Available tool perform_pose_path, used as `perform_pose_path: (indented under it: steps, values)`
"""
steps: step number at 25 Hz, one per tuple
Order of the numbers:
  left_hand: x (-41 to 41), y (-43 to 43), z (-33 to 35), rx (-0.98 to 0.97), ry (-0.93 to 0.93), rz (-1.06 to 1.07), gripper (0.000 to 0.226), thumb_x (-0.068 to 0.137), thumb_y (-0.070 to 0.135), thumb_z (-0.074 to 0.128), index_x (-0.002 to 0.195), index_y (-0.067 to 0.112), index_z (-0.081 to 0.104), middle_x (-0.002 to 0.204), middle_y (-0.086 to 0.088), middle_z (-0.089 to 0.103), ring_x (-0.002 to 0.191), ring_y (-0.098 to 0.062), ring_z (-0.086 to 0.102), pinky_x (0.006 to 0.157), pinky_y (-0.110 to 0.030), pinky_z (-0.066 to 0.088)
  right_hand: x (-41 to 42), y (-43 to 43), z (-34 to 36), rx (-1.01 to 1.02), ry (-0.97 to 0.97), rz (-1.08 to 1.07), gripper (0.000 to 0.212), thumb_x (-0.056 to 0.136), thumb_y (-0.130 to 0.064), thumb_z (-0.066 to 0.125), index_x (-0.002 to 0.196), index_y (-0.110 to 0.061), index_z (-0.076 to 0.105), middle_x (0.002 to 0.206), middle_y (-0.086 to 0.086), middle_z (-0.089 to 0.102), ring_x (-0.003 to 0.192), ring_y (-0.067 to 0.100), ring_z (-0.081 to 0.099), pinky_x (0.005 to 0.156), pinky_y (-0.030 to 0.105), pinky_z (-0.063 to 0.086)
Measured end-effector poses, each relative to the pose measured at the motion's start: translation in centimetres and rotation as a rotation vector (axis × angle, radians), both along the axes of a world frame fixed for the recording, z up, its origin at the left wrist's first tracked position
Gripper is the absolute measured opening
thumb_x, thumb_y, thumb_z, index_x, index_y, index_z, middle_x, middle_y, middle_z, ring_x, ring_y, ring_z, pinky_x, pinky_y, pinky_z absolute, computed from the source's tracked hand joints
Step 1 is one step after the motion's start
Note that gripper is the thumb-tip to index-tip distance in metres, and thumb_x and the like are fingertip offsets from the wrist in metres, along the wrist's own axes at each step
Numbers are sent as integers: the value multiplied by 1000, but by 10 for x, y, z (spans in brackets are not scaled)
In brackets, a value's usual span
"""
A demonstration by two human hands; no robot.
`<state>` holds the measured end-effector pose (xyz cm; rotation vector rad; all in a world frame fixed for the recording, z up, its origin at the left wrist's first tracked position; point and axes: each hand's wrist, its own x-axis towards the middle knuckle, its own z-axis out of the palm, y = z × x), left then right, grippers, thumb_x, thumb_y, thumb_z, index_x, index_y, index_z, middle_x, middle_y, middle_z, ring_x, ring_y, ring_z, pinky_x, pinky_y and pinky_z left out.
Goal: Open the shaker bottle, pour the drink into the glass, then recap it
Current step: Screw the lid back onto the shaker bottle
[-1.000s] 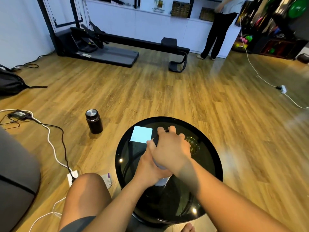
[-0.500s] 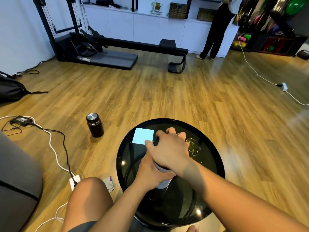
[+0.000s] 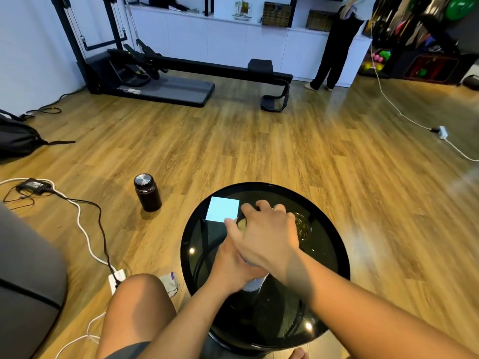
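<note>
The shaker bottle (image 3: 252, 283) stands on the round black glass table (image 3: 329, 265), mostly hidden by both hands; only its pale lower body shows. My left hand (image 3: 230, 265) wraps around the bottle's body. My right hand (image 3: 267, 234) covers the top of the bottle and grips the lid from above. The clear glass (image 3: 303, 225) stands just right of the bottle, partly hidden behind my right hand. The lid itself is almost entirely covered.
A light blue square note (image 3: 222, 209) lies on the table's far left part. A black flask (image 3: 147, 192) stands on the wooden floor to the left. Cables and a power strip (image 3: 116, 277) lie by my knee (image 3: 140, 304). A person (image 3: 334, 42) stands far back.
My right hand has turned slightly on the bottle's top, its fingers shifting round. The left hand keeps its hold. The view has tilted a little.
</note>
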<state>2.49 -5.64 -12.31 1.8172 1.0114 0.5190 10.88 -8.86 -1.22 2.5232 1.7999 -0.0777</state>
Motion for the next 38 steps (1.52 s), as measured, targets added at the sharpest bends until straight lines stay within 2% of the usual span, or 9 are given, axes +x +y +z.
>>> perform_pose_path:
  steps: [4, 8, 12, 16, 20, 23, 29, 33, 38]
  values:
    - [-5, -4, -2, -35, -130, 47, 87, 62, 30, 95, 130, 42, 42, 112, 28, 63, 109, 15, 59, 82, -3, 47, 15, 4, 23, -159, 111, 168, 81, 85, -81, 31, 150, -33, 33, 151, 10, 42, 139, 40, 34, 108, 63, 31]
    - [-6, -3, -3, -55, -135, 48, 100, 58, 35, 97, 137, 43, 37, 117, 24, 64, 113, 7, 61, 88, -10, 50, 51, 2, 28, -134, 128, 542, 74, 87, -71, 47, 149, -31, 40, 150, 0, 47, 136, 25, 44, 109, 46, 39]
    - [-5, -4, -1, -46, -111, 52, 98, 56, 45, 96, 135, 36, 39, 117, 18, 64, 111, 1, 62, 83, -14, 51, 26, -5, -7, 178, 241, 76, 71, 84, -74, 45, 137, -27, 52, 132, -4, 58, 115, 25, 57, 91, 37, 50]
    - [-5, -4, -1, -63, -86, 44, 101, 57, 46, 96, 136, 38, 35, 116, 19, 63, 111, -1, 62, 84, -13, 50, 13, -2, -6, 61, 244, -131, 78, 87, -75, 40, 146, -25, 33, 144, 11, 47, 125, 40, 50, 95, 47, 48]
    - [-5, -5, 4, -74, -92, 55, 120, 63, 36, 96, 151, 38, 15, 116, 29, 54, 114, 5, 53, 87, -3, 37, 38, -2, 25, -23, 9, 462, 79, 88, -71, 43, 155, -35, 23, 167, 6, 17, 154, 35, 6, 120, 60, 18]
    - [-4, -6, 7, -67, -42, 46, 119, 63, 34, 95, 151, 35, 15, 105, 28, 53, 97, 6, 57, 69, -2, 43, 43, -4, 16, -43, -5, 636, 62, 89, -64, 39, 144, -36, 49, 163, 5, 29, 143, 33, 37, 109, 49, 38]
    - [-2, -3, 6, -53, -26, 29, 86, 68, 30, 90, 141, 19, 45, 98, 18, 64, 86, 12, 63, 64, -2, 45, -1, 1, 1, -20, 48, -2, 57, 93, -63, 40, 136, -27, 53, 151, 9, 33, 122, 40, 48, 98, 53, 42]
    - [-6, -6, 5, -61, -95, 56, 104, 66, 25, 95, 138, 42, 22, 112, 31, 53, 101, 16, 56, 80, 1, 43, 25, 7, 26, -12, -12, 503, 73, 89, -73, 30, 141, -27, 52, 154, 11, 40, 149, 37, 23, 116, 66, 18]
    - [-4, -4, 3, -34, -67, 45, 106, 59, 37, 95, 143, 30, 31, 111, 16, 64, 102, -3, 65, 70, -7, 49, 37, -1, 5, -22, 24, 465, 62, 89, -65, 36, 136, -29, 55, 137, 1, 53, 127, 36, 39, 93, 46, 50]
